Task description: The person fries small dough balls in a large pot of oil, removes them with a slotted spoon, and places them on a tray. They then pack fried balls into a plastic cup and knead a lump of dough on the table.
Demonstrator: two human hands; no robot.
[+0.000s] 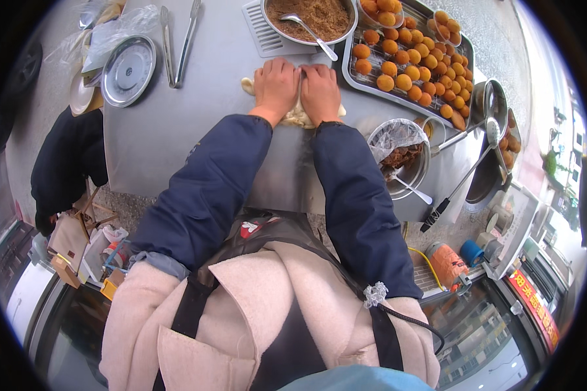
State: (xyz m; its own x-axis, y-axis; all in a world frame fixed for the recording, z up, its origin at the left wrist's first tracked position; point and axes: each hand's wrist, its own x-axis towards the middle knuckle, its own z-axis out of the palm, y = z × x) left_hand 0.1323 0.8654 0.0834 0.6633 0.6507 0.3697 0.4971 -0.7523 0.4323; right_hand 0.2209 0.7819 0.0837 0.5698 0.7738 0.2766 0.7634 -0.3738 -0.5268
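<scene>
A lump of pale dough [297, 117] lies on the metal tabletop [205, 132] straight in front of me. My left hand [277, 88] and my right hand [320, 92] press down on it side by side, with the thumbs close together and the fingers bent over its far side. Most of the dough is hidden under them. One end sticks out left of my left hand, and a little shows by my right wrist. Beyond the hands stands a metal bowl [354, 22] of brown crumbly filling [305, 14], with a metal spoon [313, 36] lying in it.
On the right are a rack tray [348, 73] of round fried balls [412, 72], a lined bowl [425, 168] of dark paste with a spoon, and a skimmer [492, 131] by a dark pan. Tongs [180, 49] and a metal plate [128, 71] lie left. A person [68, 161] is beyond the left edge.
</scene>
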